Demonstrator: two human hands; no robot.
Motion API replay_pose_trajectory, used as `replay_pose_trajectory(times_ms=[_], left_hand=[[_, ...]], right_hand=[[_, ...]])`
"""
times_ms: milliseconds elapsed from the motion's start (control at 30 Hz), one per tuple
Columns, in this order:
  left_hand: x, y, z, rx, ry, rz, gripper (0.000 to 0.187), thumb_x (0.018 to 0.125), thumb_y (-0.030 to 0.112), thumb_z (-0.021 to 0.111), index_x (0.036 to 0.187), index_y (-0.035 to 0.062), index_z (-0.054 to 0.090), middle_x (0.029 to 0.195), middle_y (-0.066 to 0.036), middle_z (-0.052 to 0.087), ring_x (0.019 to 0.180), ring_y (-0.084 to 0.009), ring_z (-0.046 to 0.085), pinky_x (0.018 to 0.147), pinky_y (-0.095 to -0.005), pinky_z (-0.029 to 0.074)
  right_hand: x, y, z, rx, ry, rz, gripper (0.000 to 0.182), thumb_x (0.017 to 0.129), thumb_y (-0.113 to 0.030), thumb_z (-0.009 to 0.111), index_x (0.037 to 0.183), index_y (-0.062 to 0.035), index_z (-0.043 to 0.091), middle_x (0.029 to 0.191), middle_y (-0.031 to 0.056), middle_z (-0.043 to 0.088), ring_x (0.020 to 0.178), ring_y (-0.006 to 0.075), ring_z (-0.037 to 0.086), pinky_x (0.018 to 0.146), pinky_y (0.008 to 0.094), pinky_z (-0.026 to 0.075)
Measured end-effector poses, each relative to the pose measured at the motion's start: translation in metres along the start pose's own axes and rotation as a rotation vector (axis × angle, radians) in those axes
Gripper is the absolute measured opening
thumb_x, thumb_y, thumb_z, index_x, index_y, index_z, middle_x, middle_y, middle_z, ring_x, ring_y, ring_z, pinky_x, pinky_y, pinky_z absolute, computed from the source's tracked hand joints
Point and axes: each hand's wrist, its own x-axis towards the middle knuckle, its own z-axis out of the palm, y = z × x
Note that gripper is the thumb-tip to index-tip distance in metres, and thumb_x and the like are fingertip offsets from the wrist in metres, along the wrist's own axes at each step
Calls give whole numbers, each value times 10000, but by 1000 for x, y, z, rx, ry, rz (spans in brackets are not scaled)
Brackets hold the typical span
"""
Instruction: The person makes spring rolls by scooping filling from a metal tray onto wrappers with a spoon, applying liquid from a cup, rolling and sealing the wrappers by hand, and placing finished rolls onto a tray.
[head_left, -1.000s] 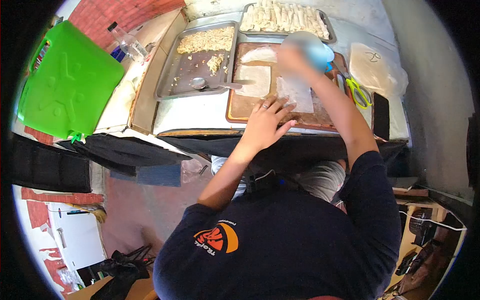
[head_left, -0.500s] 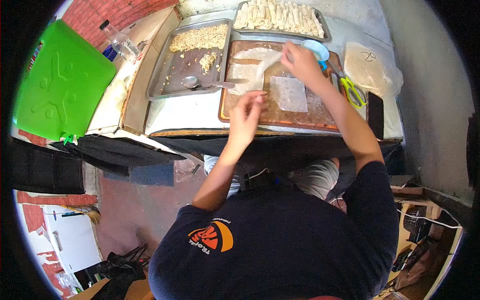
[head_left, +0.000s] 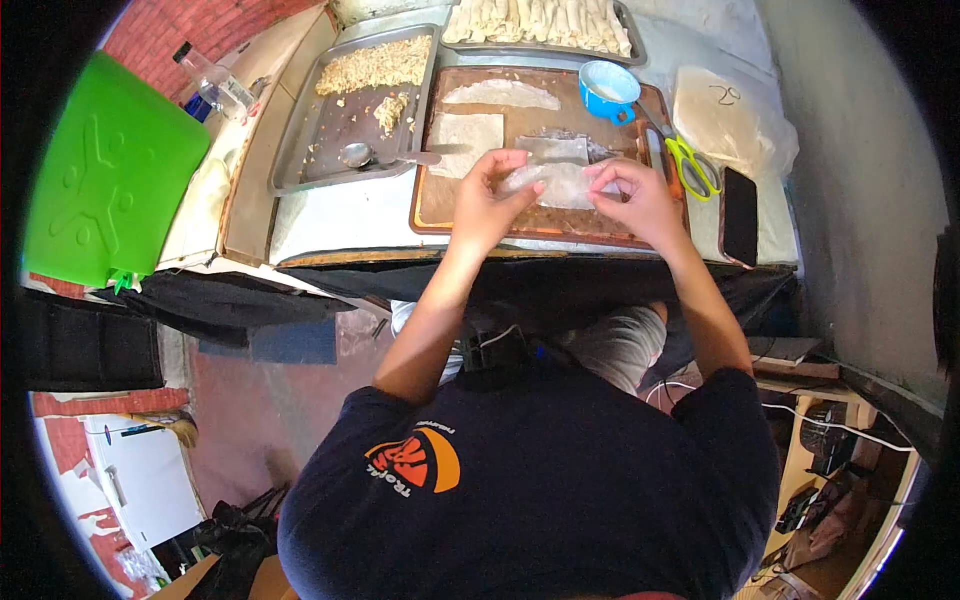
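A thin translucent wrapper sheet is stretched between my hands above the brown tray. My left hand pinches its left end, and my right hand pinches its right end. Just behind it, a square wrapper lies on the tray. Another wrapper lies flat at the tray's left, with a curved wrapper strip behind it. A blue cup with whitish contents stands at the tray's back right.
A metal tray holds chopped filling and a spoon. Rolled pieces fill another tray behind. Green-handled scissors, a phone and a plastic bag are at the right. A green container stands left.
My right hand has come down from the back of the tray, and a wrapper sheet is now held between both hands. The view has shifted slightly.
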Motion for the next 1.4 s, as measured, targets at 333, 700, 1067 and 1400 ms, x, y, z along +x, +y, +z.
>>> replay_pose_trajectory(times_ms=[333, 700, 1067, 1400], left_hand=[[-4, 3, -1, 606, 65, 249, 169, 730, 70, 770, 874, 11, 704, 785, -128, 661, 624, -174, 600, 596, -295, 485], [-15, 9, -4, 542, 50, 186, 119, 729, 79, 763, 814, 20, 705, 706, -90, 631, 571, -145, 566, 555, -285, 460], [-21, 5, -5, 667, 67, 357, 110, 725, 52, 749, 807, 26, 681, 971, -148, 571, 836, -318, 606, 726, -398, 480], [-43, 20, -23, 615, 208, 318, 123, 763, 113, 758, 820, 35, 681, 936, -115, 581, 903, -324, 558, 816, -405, 439]], right_hand=[[-8, 7, 0, -266, 46, 58, 125, 778, -78, 747, 870, -1, 709, 1004, 107, 708, 898, 181, 670, 785, 301, 517], [-3, 4, -5, -347, 41, -13, 126, 777, -88, 728, 879, -16, 714, 1022, 109, 708, 921, 218, 675, 809, 311, 511], [8, -6, -5, -624, 47, -59, 185, 772, -173, 761, 796, -33, 642, 905, 86, 678, 910, 242, 645, 805, 353, 495], [152, -41, 137, -536, -198, -376, 255, 804, -265, 690, 880, -22, 702, 977, 150, 634, 1015, 316, 599, 846, 435, 481]])
